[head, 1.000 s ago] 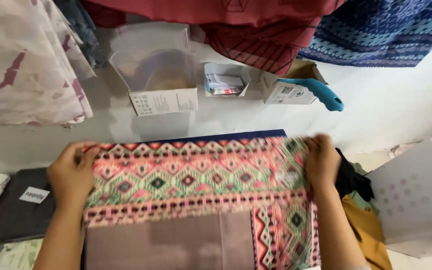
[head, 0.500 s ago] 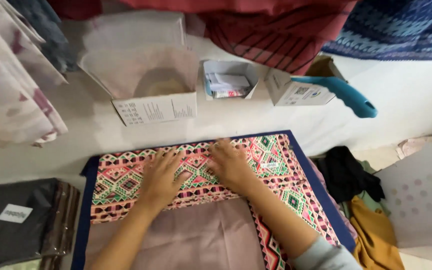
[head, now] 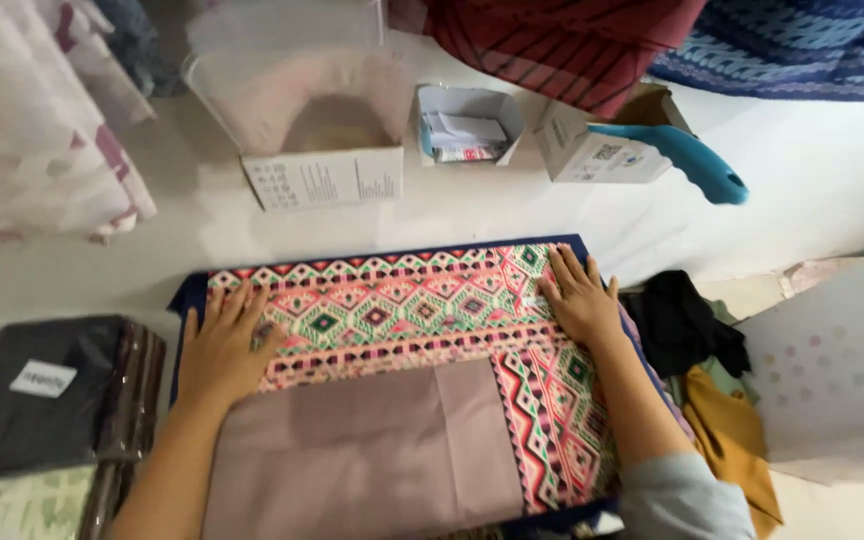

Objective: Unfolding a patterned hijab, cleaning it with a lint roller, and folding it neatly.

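Both hands are flat and open, palms down on a folded patterned cloth [head: 402,310] with pink, green and black diamonds: the left hand [head: 220,345] presses near its left edge and the right hand [head: 580,298] near its right edge, neither gripping anything. The cloth lies on the white surface [head: 812,170] right in front of the person, with a plain mauve panel [head: 372,450] covering its near part. A dark packaged garment [head: 42,400] sits just left, and a blue-handled tool [head: 687,160] rests on a small box [head: 592,150] further back.
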